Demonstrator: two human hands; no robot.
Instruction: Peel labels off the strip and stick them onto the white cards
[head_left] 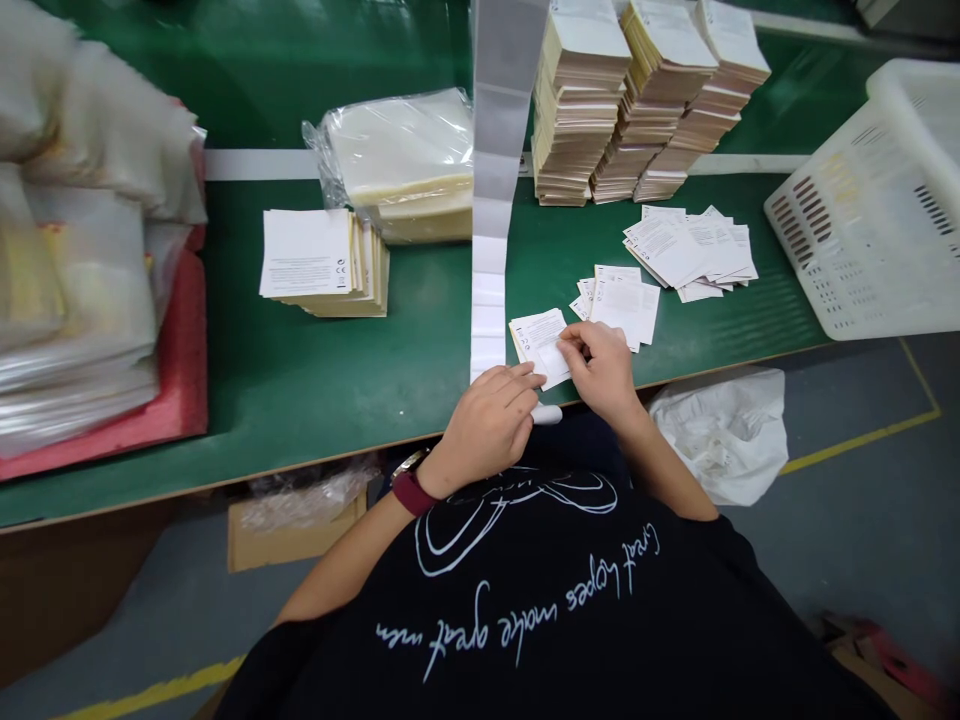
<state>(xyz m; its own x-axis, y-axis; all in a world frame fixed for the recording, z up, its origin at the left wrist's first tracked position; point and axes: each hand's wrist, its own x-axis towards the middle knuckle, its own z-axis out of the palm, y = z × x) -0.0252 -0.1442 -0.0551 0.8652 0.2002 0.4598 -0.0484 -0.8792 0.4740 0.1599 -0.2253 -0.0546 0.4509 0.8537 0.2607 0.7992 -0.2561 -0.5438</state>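
Observation:
My left hand [491,420] is closed, its fingers curled at the lower end of a long white segmented strip [491,200]. A curled white piece [547,414] pokes out beside its thumb and seems part of that strip. The left fingertips reach the lower corner of a small pile of printed white cards [538,335]. At the right side of that pile, my right hand [604,370] pinches thumb and index finger together; what lies between them is too small to make out. A plain white patch shows on the top card under these fingers. Loose cards [619,300] lie just beyond the right hand.
More cards [690,250] spread farther right, before tall card stacks [577,110]. A white basket [877,210] stands at the right edge. Leftward are a card stack [307,250], a plastic-wrapped bundle [405,150] and bagged packs [82,250] on a red tray [187,350].

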